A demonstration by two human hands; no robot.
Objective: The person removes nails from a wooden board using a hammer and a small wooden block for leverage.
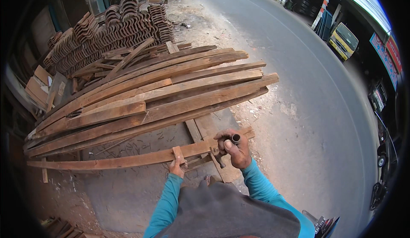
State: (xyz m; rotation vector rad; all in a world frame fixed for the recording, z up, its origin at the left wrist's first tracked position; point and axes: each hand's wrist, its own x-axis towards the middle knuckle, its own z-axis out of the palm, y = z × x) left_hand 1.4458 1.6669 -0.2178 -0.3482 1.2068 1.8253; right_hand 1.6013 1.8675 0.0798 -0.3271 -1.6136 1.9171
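A long wooden beam (115, 161) lies crosswise in front of me. My left hand (176, 168) is closed on a small wood block (178, 153), which rests against the beam. To the right, my right hand (237, 151) wraps round the handle of a hammer (220, 160). The handle's round, hollow end points up, and the hammer's dark metal head hangs low beside the beam's right part. Whether the head touches the wood I cannot tell. Part of the beam's right end is hidden behind my right hand.
A stack of long timbers (183, 90) lies just beyond the beam. Behind it stand piled curved roof tiles (115, 37). Nails or small scraps (149, 142) are scattered on the surface below. The paved road (316, 110) runs along the right, with a yellow truck (344, 41) across it.
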